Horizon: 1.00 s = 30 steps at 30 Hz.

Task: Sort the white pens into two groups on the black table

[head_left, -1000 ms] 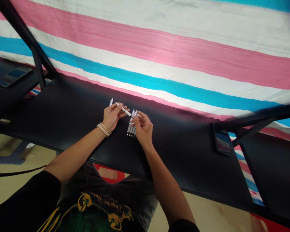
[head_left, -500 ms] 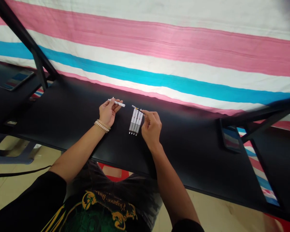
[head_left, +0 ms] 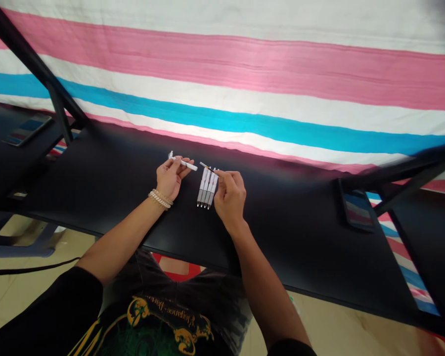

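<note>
My left hand pinches a white pen barrel whose bare end points right. Between the fingers of my right hand is a thin, dark pen refill with a pale tip, slanting up to the left. That tip is a short gap away from the barrel's end. Under the refill lies a row of several white pens with grey grips, side by side, their points toward me. My right fingers partly cover the upper end of the rightmost pen.
The black table reaches out on both sides. A striped cloth hangs behind it. Black metal struts stand at left and right. A phone lies far left, and a dark flat device at right.
The refill's tip and the barrel's end have come closer together. My left hand has shifted slightly right, and my right hand slightly left.
</note>
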Motion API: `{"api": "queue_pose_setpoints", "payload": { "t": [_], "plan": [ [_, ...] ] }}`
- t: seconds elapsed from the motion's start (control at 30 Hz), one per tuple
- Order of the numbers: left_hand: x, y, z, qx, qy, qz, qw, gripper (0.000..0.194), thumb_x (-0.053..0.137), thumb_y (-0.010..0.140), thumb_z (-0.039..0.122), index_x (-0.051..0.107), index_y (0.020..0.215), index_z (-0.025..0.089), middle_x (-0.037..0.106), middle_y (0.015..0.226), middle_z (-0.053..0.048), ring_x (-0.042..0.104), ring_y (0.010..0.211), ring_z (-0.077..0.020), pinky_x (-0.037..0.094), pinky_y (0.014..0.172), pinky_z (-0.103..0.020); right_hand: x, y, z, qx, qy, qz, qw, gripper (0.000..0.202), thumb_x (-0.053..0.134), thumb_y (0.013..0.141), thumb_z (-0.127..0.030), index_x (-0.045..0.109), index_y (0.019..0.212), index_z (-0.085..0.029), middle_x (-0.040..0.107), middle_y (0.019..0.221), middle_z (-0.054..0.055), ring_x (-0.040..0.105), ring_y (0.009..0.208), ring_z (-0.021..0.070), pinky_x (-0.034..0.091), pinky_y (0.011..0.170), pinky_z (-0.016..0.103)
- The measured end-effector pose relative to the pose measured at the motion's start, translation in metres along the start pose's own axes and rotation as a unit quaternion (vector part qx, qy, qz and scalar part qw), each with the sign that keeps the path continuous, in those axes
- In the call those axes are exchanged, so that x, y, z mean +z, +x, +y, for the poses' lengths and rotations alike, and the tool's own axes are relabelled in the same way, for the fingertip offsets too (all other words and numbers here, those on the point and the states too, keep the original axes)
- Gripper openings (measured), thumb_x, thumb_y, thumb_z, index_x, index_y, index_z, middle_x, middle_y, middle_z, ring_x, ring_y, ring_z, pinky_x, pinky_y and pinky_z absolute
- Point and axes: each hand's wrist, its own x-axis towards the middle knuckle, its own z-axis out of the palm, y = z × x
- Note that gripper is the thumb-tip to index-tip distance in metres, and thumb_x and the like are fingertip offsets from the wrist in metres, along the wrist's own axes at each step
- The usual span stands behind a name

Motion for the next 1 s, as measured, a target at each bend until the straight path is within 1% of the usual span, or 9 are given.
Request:
{"api": "queue_pose_setpoints", "payload": {
  "t": [0.1, 0.23, 0.3, 0.43, 0.6, 0.7, 0.83, 0.9, 1.0],
  "plan": [
    [-0.003, 0.003, 0.004, 0.007, -0.007, 0.014, 1.0, 0.018, 0.073, 0.087, 0.028, 0.062, 0.089, 0.015, 0.075, 0.094, -0.008, 0.074, 0.097, -0.0199, 0.058, 0.095, -0.038, -0.001, 0.001, 0.0, -0.011, 0.001, -0.011, 1.0, 0.031, 0.043, 0.097, -0.014, 0.07, 0.109, -0.024, 0.06, 0.094, 0.008, 0.058, 0.09, 0.0224, 0.051, 0.082, 0.038],
    [0.0, -0.001, 0.0, -0.003, 0.018, -0.006, 1.0, 0.022, 0.074, 0.086, 0.033, 0.061, 0.091, 0.015, 0.074, 0.096, -0.008, 0.074, 0.099, -0.022, 0.059, 0.092, -0.038, 0.006, -0.004, 0.0, -0.032, -0.001, -0.054, 0.998, 0.032, 0.044, 0.095, -0.012, 0.069, 0.11, -0.024, 0.06, 0.096, 0.008, 0.057, 0.092, 0.0231, 0.051, 0.084, 0.039],
    [0.002, -0.004, -0.003, -0.005, 0.028, -0.017, 0.999, 0.024, 0.074, 0.085, 0.034, 0.061, 0.091, 0.015, 0.074, 0.097, -0.008, 0.074, 0.099, -0.0227, 0.059, 0.09, -0.038, 0.009, -0.007, -0.001, -0.035, -0.001, -0.062, 0.997, 0.032, 0.044, 0.095, -0.012, 0.069, 0.111, -0.024, 0.06, 0.098, 0.008, 0.057, 0.094, 0.0232, 0.051, 0.084, 0.039],
    [0.002, -0.004, -0.005, -0.005, 0.029, -0.015, 0.999, 0.024, 0.075, 0.085, 0.034, 0.061, 0.092, 0.016, 0.074, 0.098, -0.008, 0.074, 0.1, -0.0229, 0.06, 0.09, -0.037, 0.01, -0.007, -0.002, -0.033, -0.002, -0.058, 0.998, 0.031, 0.044, 0.096, -0.013, 0.068, 0.112, -0.024, 0.06, 0.098, 0.009, 0.057, 0.095, 0.0234, 0.051, 0.085, 0.039],
    [-0.002, 0.003, -0.001, 0.019, -0.002, 0.009, 1.0, 0.022, 0.075, 0.085, 0.031, 0.061, 0.09, 0.015, 0.075, 0.095, -0.008, 0.074, 0.099, -0.0222, 0.058, 0.096, -0.041, 0.004, -0.003, -0.002, -0.026, 0.002, -0.034, 0.999, 0.029, 0.043, 0.098, -0.015, 0.069, 0.109, -0.023, 0.06, 0.096, 0.009, 0.057, 0.093, 0.0232, 0.051, 0.085, 0.039],
    [-0.002, 0.002, 0.001, 0.017, 0.001, 0.014, 1.0, 0.022, 0.075, 0.085, 0.032, 0.061, 0.09, 0.016, 0.075, 0.095, -0.007, 0.074, 0.1, -0.0216, 0.057, 0.098, -0.041, 0.003, -0.002, -0.001, -0.019, 0.003, -0.029, 0.999, 0.029, 0.043, 0.098, -0.015, 0.068, 0.108, -0.024, 0.059, 0.096, 0.009, 0.058, 0.093, 0.0231, 0.051, 0.085, 0.04],
    [0.005, -0.006, -0.002, -0.007, 0.028, -0.029, 0.999, 0.026, 0.077, 0.083, 0.034, 0.062, 0.092, 0.016, 0.075, 0.094, -0.008, 0.074, 0.099, -0.0233, 0.058, 0.096, -0.043, 0.008, -0.005, -0.003, -0.033, 0.012, -0.056, 0.998, 0.027, 0.043, 0.098, -0.017, 0.065, 0.113, -0.023, 0.059, 0.101, 0.009, 0.058, 0.095, 0.0234, 0.052, 0.088, 0.04],
    [0.008, -0.011, -0.003, -0.014, 0.035, -0.051, 0.998, 0.028, 0.078, 0.082, 0.035, 0.062, 0.093, 0.016, 0.075, 0.094, -0.008, 0.074, 0.099, -0.0238, 0.058, 0.096, -0.043, 0.011, -0.007, -0.006, -0.041, 0.023, -0.051, 0.998, 0.028, 0.044, 0.098, -0.017, 0.06, 0.12, -0.022, 0.057, 0.111, 0.012, 0.059, 0.101, 0.0233, 0.053, 0.092, 0.041],
    [0.009, -0.014, -0.004, -0.011, 0.032, -0.061, 0.998, 0.029, 0.079, 0.081, 0.035, 0.062, 0.093, 0.015, 0.074, 0.095, -0.008, 0.074, 0.098, -0.024, 0.058, 0.095, -0.043, 0.014, -0.009, -0.01, -0.05, 0.035, -0.038, 0.997, 0.031, 0.042, 0.098, -0.015, 0.052, 0.126, -0.02, 0.052, 0.121, 0.015, 0.058, 0.109, 0.0229, 0.053, 0.096, 0.041]
  ]
}}
